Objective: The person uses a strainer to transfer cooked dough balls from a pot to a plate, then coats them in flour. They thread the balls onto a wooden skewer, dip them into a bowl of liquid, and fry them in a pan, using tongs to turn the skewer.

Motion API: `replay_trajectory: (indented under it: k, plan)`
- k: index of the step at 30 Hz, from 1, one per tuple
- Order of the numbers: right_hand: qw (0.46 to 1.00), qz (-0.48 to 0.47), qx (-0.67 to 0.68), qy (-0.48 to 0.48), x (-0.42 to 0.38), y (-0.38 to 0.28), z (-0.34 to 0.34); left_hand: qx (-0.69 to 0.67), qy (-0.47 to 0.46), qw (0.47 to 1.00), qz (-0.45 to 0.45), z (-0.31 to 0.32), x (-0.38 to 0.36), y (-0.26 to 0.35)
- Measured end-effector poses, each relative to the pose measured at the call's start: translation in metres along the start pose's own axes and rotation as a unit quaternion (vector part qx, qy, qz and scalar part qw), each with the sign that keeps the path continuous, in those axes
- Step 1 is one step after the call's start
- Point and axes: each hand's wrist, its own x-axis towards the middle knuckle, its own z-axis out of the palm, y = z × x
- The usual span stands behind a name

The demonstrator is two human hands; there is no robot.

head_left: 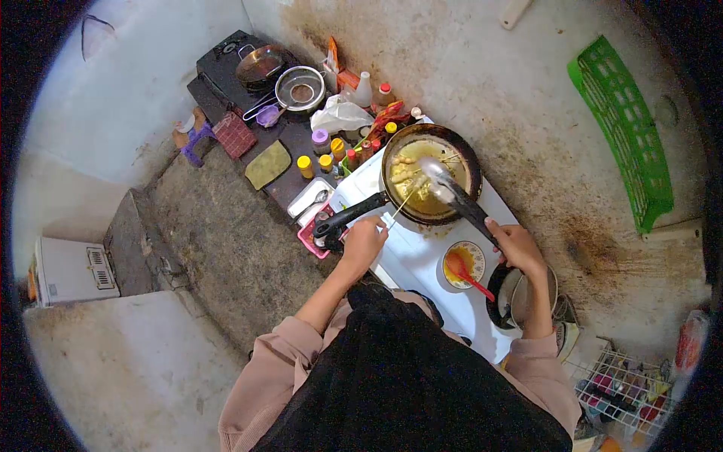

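My left hand [365, 242] is closed in a pinch on a thin wooden skewer [401, 205], just beyond the pan's handle. The skewer slants up into a dark frying pan [473, 154], where several skewered pieces of food [407, 172] lie in yellow oil. In my right hand [520, 247] is the black handle of a metal cooking utensil [473, 209]. Its shiny rounded head is over the pan, close to the food. Below the pan, a patterned bowl [478, 256] holds an orange mixture and a red spoon [473, 280].
The pan sits on a white stove [422, 252]. A dark pot [516, 297] stands beside my right forearm. Yellow-capped jars [305, 166], a pink basket [316, 245] and a strainer [300, 88] are at the left. A green rack [621, 132] hangs on the wall.
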Motion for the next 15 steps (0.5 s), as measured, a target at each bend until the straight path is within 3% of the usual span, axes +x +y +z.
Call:
replay_trajectory:
  k: [3, 6, 12, 15]
  plan:
    - [0.995, 0.018, -0.097, 0.021, 0.012, 0.016, -0.004, 0.003, 0.01, 1.0, 0.006, 0.001, 0.0, -0.001]
    - [0.994, 0.0, -0.102, 0.026, 0.017, 0.019, 0.008, 0.022, 0.021, 0.999, 0.025, 0.002, 0.001, -0.002]
    - [0.998, -0.005, -0.012, 0.055, 0.007, 0.012, 0.008, 0.058, 0.03, 0.997, 0.048, 0.003, -0.004, 0.002]
    - [0.992, 0.003, -0.118, 0.041, 0.016, 0.023, 0.005, 0.066, 0.028, 0.996, 0.055, 0.004, -0.006, 0.0]
